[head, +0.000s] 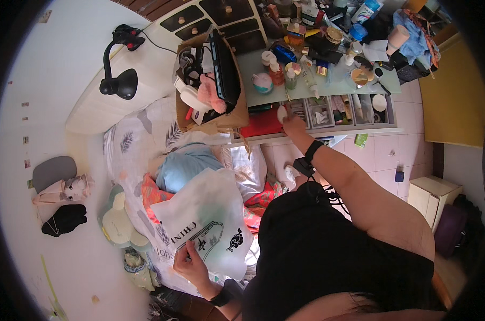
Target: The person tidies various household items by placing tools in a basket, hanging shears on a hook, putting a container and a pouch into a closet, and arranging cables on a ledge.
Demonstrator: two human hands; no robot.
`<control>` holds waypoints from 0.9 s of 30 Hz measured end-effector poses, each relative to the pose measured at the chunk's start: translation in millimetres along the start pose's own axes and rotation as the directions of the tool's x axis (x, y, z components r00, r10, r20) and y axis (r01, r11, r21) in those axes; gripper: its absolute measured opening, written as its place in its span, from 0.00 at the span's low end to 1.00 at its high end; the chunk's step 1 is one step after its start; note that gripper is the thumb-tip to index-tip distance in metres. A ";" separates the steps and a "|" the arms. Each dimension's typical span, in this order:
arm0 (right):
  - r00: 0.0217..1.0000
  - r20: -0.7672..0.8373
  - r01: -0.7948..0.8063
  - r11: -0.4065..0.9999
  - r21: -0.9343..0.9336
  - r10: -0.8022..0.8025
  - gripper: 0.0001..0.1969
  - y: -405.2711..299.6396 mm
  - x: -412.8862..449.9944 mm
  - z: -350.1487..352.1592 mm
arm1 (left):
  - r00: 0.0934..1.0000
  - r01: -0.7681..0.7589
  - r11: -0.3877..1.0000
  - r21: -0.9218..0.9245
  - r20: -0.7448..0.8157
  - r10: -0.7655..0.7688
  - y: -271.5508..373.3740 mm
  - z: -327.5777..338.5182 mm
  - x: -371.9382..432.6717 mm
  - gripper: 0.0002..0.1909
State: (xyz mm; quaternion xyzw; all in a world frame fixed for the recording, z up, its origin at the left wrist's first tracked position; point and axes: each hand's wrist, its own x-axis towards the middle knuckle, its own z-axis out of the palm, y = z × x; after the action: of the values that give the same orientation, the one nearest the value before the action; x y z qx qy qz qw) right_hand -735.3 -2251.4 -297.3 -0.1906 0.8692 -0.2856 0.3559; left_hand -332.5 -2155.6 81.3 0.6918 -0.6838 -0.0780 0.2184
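Observation:
My left hand (189, 261) grips the edge of a white translucent plastic bag (222, 192) with black printed drawings and writing. The bag hangs over the bed, and something greenish shows faintly through it. At the open drawer (350, 130) my right hand (294, 127) has a small white oval object (282, 114) in its fingers; what it is I cannot tell. Just under it lies a red flat item (262, 121) in the drawer's left part. Grey divider trays (320, 114) fill the drawer's right side, holding tubes and small packets.
A glass-topped dresser (262, 64) is crowded with bottles and jars. On its left, a cardboard box (238, 80) holds a black flat device and a pink plush item. A black desk lamp (124, 84) clips to the headboard. On the bed (126, 124) lies a blue cloth bundle (188, 166).

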 end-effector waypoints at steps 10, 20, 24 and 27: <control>0.837 -0.021 0.432 0.686 -0.585 -0.546 0.26 -22.2 -42.1 -24.9 | 1.000 0.001 1.000 -0.015 0.006 -0.001 -4.2 5.5 -1.6 0.12; 0.862 0.450 -0.439 0.789 0.430 0.234 0.13 111.0 -39.5 -27.0 | 0.998 -0.066 0.997 -0.052 0.013 0.066 -5.7 20.0 6.7 0.12; 0.811 0.492 -0.578 0.565 0.589 0.317 0.10 116.0 -25.8 -42.7 | 0.996 -0.080 0.996 -0.028 0.041 0.081 -0.6 22.7 13.9 0.11; 0.876 0.402 -0.475 0.625 0.619 0.268 0.12 121.0 -32.3 -40.1 | 0.993 -0.094 0.995 0.021 0.072 0.092 5.0 24.2 21.2 0.12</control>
State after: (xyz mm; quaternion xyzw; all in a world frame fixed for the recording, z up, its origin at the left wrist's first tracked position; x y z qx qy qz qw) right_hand -758.2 -2127.2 -333.9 0.1074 0.6569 -0.4841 0.5679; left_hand -345.8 -2180.9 65.8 0.6587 -0.7235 -0.0837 0.1889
